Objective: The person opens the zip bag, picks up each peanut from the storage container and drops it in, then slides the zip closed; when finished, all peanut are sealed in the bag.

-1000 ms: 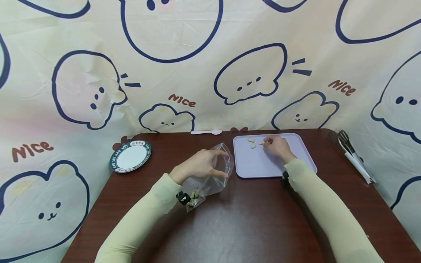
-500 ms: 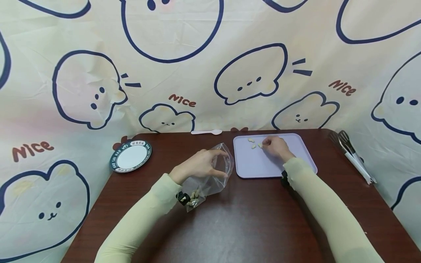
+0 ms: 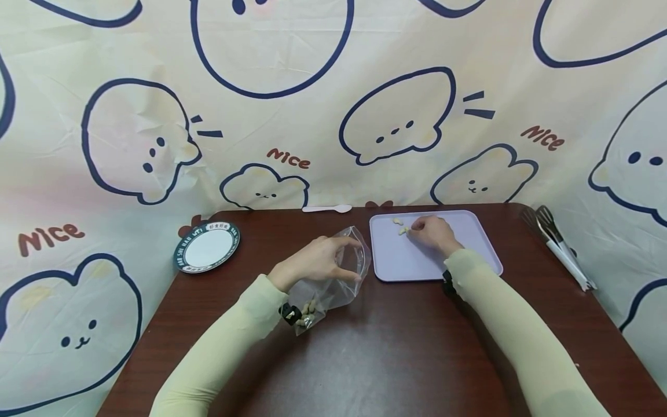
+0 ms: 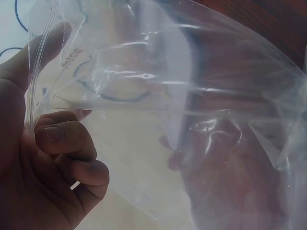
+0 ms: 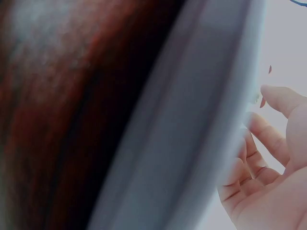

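Observation:
My left hand (image 3: 318,263) holds a clear zip bag (image 3: 341,295) by its mouth, its thumb and forefinger spread apart at the rim. In the left wrist view, the zip edge of the bag (image 4: 38,72) crosses my fingers, and the other fingers (image 4: 72,143) are curled. Several nut-like pieces (image 3: 308,310) lie in the bag's lower corner. My right hand (image 3: 435,234) is low over the lilac tray (image 3: 417,263), fingertips at a small pale nut-like piece (image 3: 405,230). Another pale piece (image 3: 398,221) lies just behind. In the right wrist view, the tray's rim (image 5: 182,120) partly covers my fingers.
A white plate with a dark green patterned rim (image 3: 179,260) stands at the back left. A white spoon (image 3: 328,208) lies along the back edge. Whisk-like utensils with white handles (image 3: 568,266) lie at the right edge of the brown table (image 3: 385,359).
My right hand has moved slightly left across the tray, and the pale piece at its fingertips has shifted left with it, up beside another piece. My left hand and the bag have stayed still.

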`<state>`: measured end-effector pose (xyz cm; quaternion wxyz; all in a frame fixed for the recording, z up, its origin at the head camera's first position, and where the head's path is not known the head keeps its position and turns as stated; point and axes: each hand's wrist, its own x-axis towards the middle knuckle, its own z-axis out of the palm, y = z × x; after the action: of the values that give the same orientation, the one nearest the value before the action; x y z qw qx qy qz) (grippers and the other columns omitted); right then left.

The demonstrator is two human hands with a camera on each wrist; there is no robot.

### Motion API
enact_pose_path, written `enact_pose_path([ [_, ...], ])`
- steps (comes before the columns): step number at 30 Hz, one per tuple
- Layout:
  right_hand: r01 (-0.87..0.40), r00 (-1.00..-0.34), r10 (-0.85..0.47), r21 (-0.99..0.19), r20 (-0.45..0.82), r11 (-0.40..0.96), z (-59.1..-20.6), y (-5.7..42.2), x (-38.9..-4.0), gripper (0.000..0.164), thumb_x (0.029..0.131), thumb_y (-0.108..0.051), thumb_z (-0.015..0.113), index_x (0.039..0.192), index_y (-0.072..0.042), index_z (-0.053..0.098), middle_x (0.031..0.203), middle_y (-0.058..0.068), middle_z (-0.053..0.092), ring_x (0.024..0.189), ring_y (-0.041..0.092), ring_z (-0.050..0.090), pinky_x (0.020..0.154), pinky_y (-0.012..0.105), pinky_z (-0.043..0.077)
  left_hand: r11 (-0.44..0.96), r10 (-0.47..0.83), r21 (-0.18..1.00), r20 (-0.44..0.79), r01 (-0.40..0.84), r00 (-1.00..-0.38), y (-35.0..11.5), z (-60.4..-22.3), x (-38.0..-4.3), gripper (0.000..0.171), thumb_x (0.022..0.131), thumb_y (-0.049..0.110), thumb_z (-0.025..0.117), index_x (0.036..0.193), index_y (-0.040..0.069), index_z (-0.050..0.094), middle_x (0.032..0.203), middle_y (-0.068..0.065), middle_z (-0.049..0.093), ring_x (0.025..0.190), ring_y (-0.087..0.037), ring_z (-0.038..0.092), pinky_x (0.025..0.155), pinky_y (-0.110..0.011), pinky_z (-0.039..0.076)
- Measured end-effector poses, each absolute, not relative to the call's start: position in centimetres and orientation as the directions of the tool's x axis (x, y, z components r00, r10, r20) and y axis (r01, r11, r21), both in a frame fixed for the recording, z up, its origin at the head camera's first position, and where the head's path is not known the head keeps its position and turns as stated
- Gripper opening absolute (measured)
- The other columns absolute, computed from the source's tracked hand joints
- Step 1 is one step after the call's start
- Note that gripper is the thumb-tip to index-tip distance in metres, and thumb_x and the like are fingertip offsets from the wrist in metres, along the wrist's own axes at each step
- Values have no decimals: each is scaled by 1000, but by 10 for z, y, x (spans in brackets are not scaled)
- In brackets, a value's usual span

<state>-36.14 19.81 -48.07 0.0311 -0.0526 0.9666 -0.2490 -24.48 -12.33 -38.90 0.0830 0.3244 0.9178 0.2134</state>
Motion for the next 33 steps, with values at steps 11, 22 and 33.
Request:
enact_pose_path([
  [11,-111,-991,-135,-432,-24,895,-484,192,-365,25,94,-32,65,108,-13,74,110,10,73,101,33,64,87,47,48,701,628,451,-25,552,-778,-123,-388,-245,77,77,57,79,141,21,55,59,7,43,48,-6,38,50,-23,37],
  [22,-139,-989,-147,-526,26,839,-479,198,-359,20,92,-25,68,100,-8,75,100,11,75,93,31,64,85,43,47,709,620,446,-25,546,-784,-123,-388,-244,77,77,58,80,141,23,55,60,7,44,49,-4,38,50,-23,36],
  [33,-132,-989,-144,-624,32,770,-466,196,-347,14,87,-20,71,96,-10,75,90,7,72,77,19,61,68,28,43,705,623,451,-25,548,-781,-123,-389,-245,77,77,57,79,141,22,55,60,7,45,50,-5,38,50,-23,35],
])
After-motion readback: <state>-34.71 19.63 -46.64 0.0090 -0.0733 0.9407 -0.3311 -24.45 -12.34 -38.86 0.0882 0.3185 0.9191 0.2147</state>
